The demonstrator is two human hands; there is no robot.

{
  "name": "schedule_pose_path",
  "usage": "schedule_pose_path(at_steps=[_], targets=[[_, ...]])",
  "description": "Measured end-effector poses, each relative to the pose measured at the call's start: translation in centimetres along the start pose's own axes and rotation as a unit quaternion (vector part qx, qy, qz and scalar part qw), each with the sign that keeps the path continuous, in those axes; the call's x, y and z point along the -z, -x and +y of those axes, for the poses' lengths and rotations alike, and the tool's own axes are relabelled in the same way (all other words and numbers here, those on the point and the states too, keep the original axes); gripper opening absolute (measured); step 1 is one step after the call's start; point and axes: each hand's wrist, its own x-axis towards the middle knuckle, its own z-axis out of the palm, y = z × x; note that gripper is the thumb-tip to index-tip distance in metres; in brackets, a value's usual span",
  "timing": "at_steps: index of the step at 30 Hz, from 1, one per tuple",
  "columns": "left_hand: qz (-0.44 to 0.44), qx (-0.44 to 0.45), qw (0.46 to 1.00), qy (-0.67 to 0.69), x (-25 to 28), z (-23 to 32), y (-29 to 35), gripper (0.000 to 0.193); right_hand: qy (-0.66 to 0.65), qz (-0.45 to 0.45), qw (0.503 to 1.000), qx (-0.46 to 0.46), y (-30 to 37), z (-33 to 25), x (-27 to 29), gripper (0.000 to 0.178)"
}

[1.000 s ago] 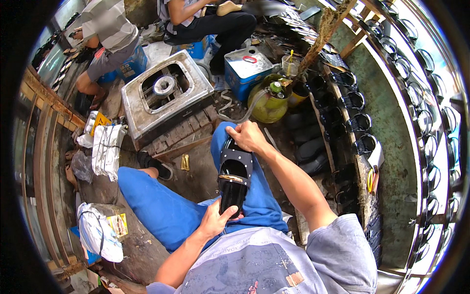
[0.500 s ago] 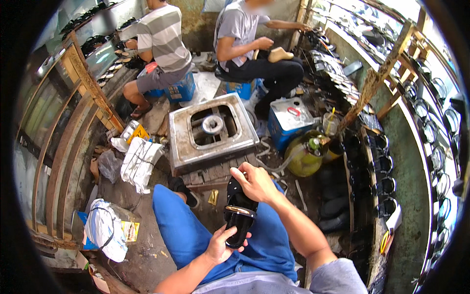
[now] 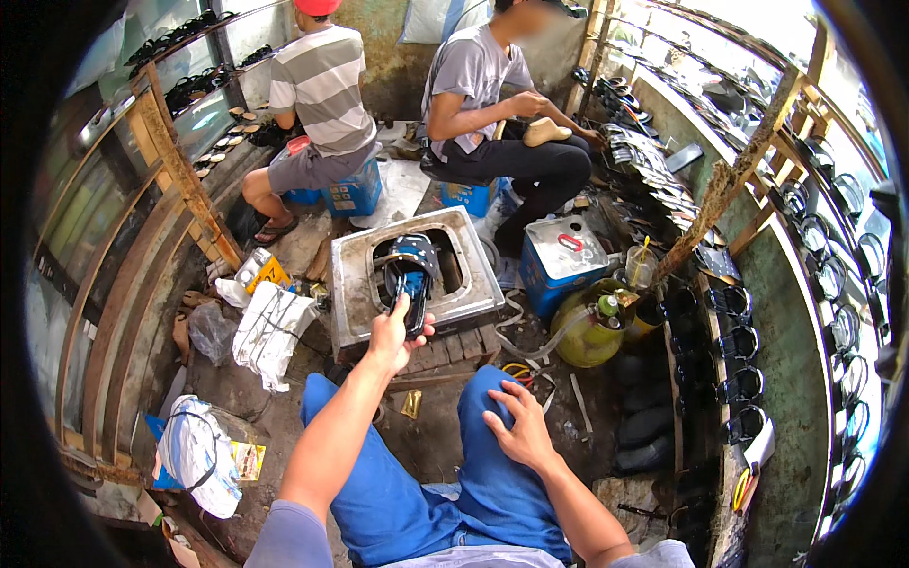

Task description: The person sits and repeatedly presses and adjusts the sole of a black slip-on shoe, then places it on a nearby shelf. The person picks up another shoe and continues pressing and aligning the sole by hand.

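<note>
My left hand is stretched forward and closed round one end of a black sandal. The sandal is over the middle opening of a worn metal burner box and hides the round burner there. Light dots show along the sandal's far part. My right hand lies on my right knee in blue jeans, its fingers spread and nothing in them.
A yellow-green gas cylinder with a hose and a blue tin stand right of the burner. White bundles lie left. Two people sit beyond; one has a shoe last on the lap. Racks of sandals line the right.
The sandal has gone from my lap forward over the burner, in my left hand. My right hand has let go of it and come down onto my knee.
</note>
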Motion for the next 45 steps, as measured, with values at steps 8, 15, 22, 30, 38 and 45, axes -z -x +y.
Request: schedule_pose_path(at_steps=[8, 15, 22, 30, 38, 45], targets=[[-0.267, 0.072, 0.961, 0.028, 3.2, -5.4, 17.4, 0.040, -0.120, 0.114, 0.986, 0.034, -3.4, -6.3, 4.7, 0.056], [-0.110, -0.240, 0.873, -0.410, 6.7, -8.2, 24.7, 0.033, -0.376, -0.007, 0.923, 0.079, -1.2, -9.9, 4.4, 0.016], [-0.127, -0.343, 0.775, -0.515, 6.8, -5.2, 25.0, 0.042, -0.455, -0.045, 0.883, 0.104, 0.3, -8.6, 5.0, 0.013], [-0.168, -0.344, 0.741, -0.552, 6.7, -3.0, 23.4, 0.050, -0.278, -0.058, 0.943, 0.172, 0.2, -7.6, 6.9, 0.013], [-0.199, -0.281, 0.680, -0.647, 6.9, -1.6, 21.4, 0.039, -0.116, -0.061, 0.967, 0.218, 0.3, -4.6, 4.8, 0.015], [-0.181, -0.376, 0.605, -0.678, 3.3, -3.8, 21.0, 0.042, -0.130, -0.066, 0.971, 0.189, 1.5, -3.9, 3.3, 0.021]])
